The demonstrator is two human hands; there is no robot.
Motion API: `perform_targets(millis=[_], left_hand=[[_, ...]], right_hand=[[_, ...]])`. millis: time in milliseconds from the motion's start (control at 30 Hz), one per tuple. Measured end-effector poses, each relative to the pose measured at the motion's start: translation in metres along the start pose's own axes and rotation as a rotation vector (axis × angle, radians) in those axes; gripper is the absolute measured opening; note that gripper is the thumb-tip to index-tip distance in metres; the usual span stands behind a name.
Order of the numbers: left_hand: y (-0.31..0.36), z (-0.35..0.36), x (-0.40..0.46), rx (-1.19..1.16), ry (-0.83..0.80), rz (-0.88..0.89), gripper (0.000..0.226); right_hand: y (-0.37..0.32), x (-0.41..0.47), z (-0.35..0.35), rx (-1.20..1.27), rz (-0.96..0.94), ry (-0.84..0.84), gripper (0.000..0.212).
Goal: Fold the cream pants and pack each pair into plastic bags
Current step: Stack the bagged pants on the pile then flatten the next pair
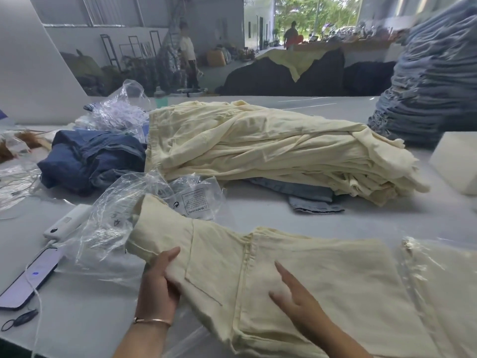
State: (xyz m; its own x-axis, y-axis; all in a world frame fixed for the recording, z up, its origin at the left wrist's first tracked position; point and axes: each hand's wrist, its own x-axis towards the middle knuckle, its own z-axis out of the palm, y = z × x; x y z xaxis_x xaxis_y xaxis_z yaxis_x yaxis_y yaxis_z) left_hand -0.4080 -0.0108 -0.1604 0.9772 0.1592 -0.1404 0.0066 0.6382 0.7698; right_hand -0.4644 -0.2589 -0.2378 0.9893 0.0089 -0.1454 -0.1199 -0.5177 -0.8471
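Observation:
A pair of cream pants (322, 277) lies spread across the near part of the table, waistband end to the left. My left hand (160, 280) grips the left edge of that pair, fingers curled under the cloth. My right hand (291, 293) rests flat on the pants with straight fingers, near the middle seam. A pile of cream pants (258, 146) lies behind. Clear plastic bags (154, 202) with a printed warning label lie crumpled just beyond the pants' left end. Another pair, packed in a plastic bag (444, 293), lies at the near right.
Dark blue jeans (87, 161) sit at the left, light denim (309, 197) under the cream pile, a tall denim stack (433, 73) at the far right. A phone (25, 282), a white power bank (67, 220) and cables lie near left. A white box (456, 161) stands right.

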Motion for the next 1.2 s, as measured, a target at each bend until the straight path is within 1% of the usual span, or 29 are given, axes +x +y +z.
perform_targets(millis=[67, 100, 133, 167, 200, 233, 267, 300, 333, 367, 400, 433, 467, 533, 567, 600, 667, 700, 733, 767, 833, 867, 900, 933, 967, 1033, 1067, 1100, 1200], left_hand=[[-0.015, 0.032, -0.015, 0.128, -0.114, 0.061, 0.023], [-0.026, 0.047, -0.023, 0.243, -0.173, 0.088, 0.027], [-0.039, 0.064, -0.032, 0.371, -0.252, 0.113, 0.035], [-0.054, 0.079, -0.042, 0.498, -0.384, 0.14, 0.043], [-0.07, 0.091, -0.051, 0.643, -0.584, 0.175, 0.048], [-0.089, 0.101, -0.057, 0.827, -0.817, 0.204, 0.049], [-0.109, 0.106, -0.063, 1.016, -1.031, 0.202, 0.05], [-0.128, 0.106, -0.066, 1.174, -1.193, 0.182, 0.053], [-0.146, 0.102, -0.067, 1.297, -1.286, 0.141, 0.056], [-0.159, 0.095, -0.065, 1.4, -1.301, 0.123, 0.058], [-0.169, 0.089, -0.061, 1.475, -1.263, 0.144, 0.057], [-0.173, 0.083, -0.055, 1.537, -1.185, 0.193, 0.053], [-0.174, 0.077, -0.047, 1.601, -1.079, 0.262, 0.05], [-0.169, 0.062, -0.026, 1.787, -0.862, 0.402, 0.049], [-0.164, 0.054, -0.014, 1.896, -0.777, 0.422, 0.052], [-0.16, 0.046, -0.005, 1.981, -0.709, 0.397, 0.054], [-0.156, 0.035, 0.006, 2.042, -0.633, 0.347, 0.055], [-0.157, 0.032, 0.007, 2.043, -0.636, 0.343, 0.056], [-0.159, 0.031, 0.006, 2.04, -0.662, 0.338, 0.056], [-0.163, 0.031, 0.003, 2.029, -0.696, 0.309, 0.056], [-0.171, 0.032, -0.006, 1.956, -0.714, 0.24, 0.058], [-0.175, 0.033, -0.01, 1.911, -0.685, 0.228, 0.06], [-0.178, 0.036, -0.014, 1.864, -0.624, 0.215, 0.065], [-0.18, 0.038, -0.016, 1.823, -0.558, 0.196, 0.071], [-0.183, 0.038, -0.019, 1.805, -0.513, 0.169, 0.078], [-0.191, 0.037, -0.025, 1.903, -0.497, 0.137, 0.087], [-0.195, 0.036, -0.027, 1.973, -0.505, 0.134, 0.087], [-0.198, 0.035, -0.028, 2.017, -0.505, 0.134, 0.085], [-0.201, 0.034, -0.028, 2.079, -0.521, 0.106, 0.083]], right_hand=[[-0.018, -0.005, -0.038, 0.412, 0.07, 0.068, 0.059], [-0.025, -0.008, -0.058, 0.581, 0.064, 0.058, 0.061], [-0.03, -0.012, -0.079, 0.739, 0.011, 0.025, 0.069], [-0.031, -0.017, -0.101, 0.866, -0.038, -0.004, 0.079], [-0.031, -0.022, -0.122, 0.951, -0.073, -0.036, 0.085], [-0.03, -0.027, -0.14, 0.983, -0.096, -0.073, 0.084], [-0.025, -0.032, -0.154, 0.912, -0.067, -0.088, 0.078], [-0.014, -0.035, -0.161, 0.733, 0.044, -0.036, 0.068], [0.002, -0.037, -0.163, 0.504, 0.212, 0.094, 0.06], [0.019, -0.041, -0.159, 0.279, 0.403, 0.226, 0.054], [0.036, -0.044, -0.151, 0.167, 0.514, 0.265, 0.051], [0.048, -0.047, -0.143, 0.143, 0.537, 0.252, 0.049], [0.057, -0.049, -0.138, 0.184, 0.508, 0.243, 0.053], [0.064, -0.05, -0.138, 0.343, 0.427, 0.304, 0.071], [0.064, -0.05, -0.145, 0.401, 0.371, 0.368, 0.078], [0.063, -0.051, -0.154, 0.444, 0.32, 0.432, 0.082], [0.069, -0.053, -0.172, 0.46, 0.249, 0.535, 0.084], [0.074, -0.056, -0.179, 0.4, 0.248, 0.557, 0.081], [0.079, -0.06, -0.184, 0.278, 0.294, 0.547, 0.078], [0.083, -0.062, -0.186, 0.109, 0.374, 0.502, 0.075], [0.095, -0.063, -0.178, -0.349, 0.546, 0.339, 0.07], [0.098, -0.062, -0.171, -0.576, 0.58, 0.296, 0.068], [0.099, -0.059, -0.165, -0.737, 0.574, 0.289, 0.068], [0.098, -0.056, -0.159, -0.843, 0.521, 0.329, 0.067], [0.097, -0.053, -0.151, -0.902, 0.421, 0.378, 0.065], [0.1, -0.047, -0.134, -0.892, 0.107, 0.497, 0.063], [0.098, -0.046, -0.125, -0.885, 0.017, 0.474, 0.066], [0.097, -0.045, -0.116, -0.914, 0.026, 0.389, 0.069], [0.108, -0.035, -0.103, -0.947, 0.258, 0.14, 0.076]])
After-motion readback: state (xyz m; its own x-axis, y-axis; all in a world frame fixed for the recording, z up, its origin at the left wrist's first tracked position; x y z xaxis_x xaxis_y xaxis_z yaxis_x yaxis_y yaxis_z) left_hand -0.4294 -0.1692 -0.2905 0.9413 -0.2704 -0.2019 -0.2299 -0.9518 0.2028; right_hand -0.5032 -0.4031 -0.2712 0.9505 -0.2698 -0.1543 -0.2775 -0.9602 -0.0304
